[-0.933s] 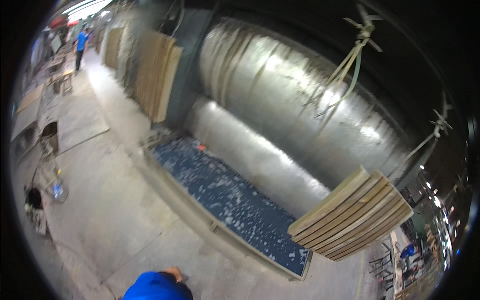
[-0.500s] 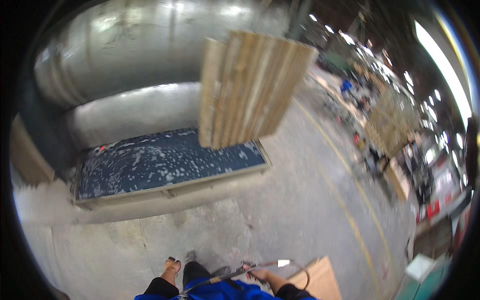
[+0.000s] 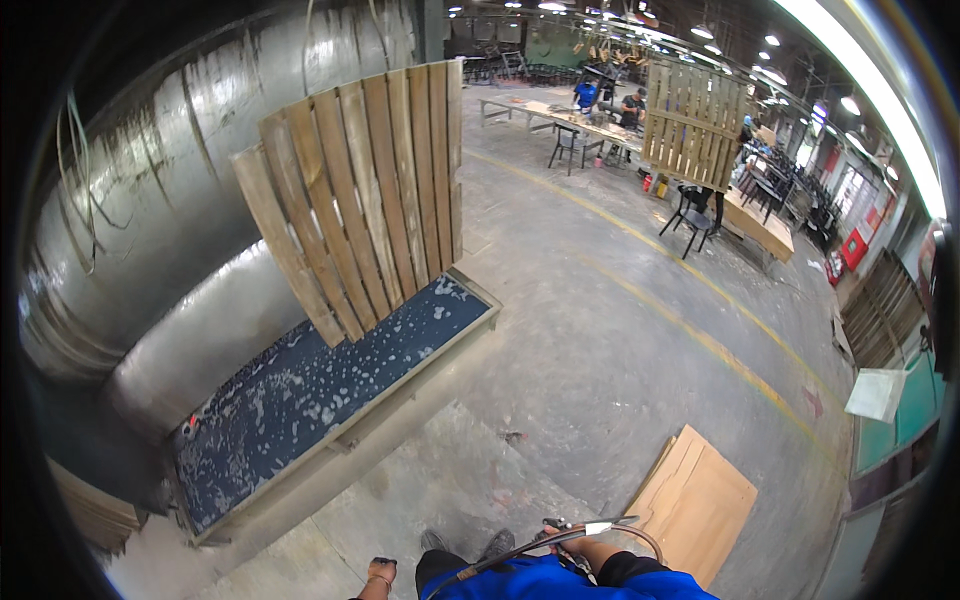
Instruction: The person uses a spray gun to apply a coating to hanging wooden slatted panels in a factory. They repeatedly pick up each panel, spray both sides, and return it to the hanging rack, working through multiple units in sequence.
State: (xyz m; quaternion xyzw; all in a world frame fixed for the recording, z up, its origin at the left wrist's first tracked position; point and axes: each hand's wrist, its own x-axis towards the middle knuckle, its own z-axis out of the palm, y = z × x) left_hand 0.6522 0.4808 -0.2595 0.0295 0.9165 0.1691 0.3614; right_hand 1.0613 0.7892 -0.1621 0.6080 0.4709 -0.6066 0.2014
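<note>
One hose slanting up rightward! Right hand curled round a dark tool, aim unclear; left hand low, its grip I can't tell.

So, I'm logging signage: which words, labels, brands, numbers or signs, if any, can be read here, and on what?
No text can be read.
White patch on the hose: too small to tell whether it bears print.
Red panel at far right: too small and blurred.
Wooden slats: no lettering visible.
</note>
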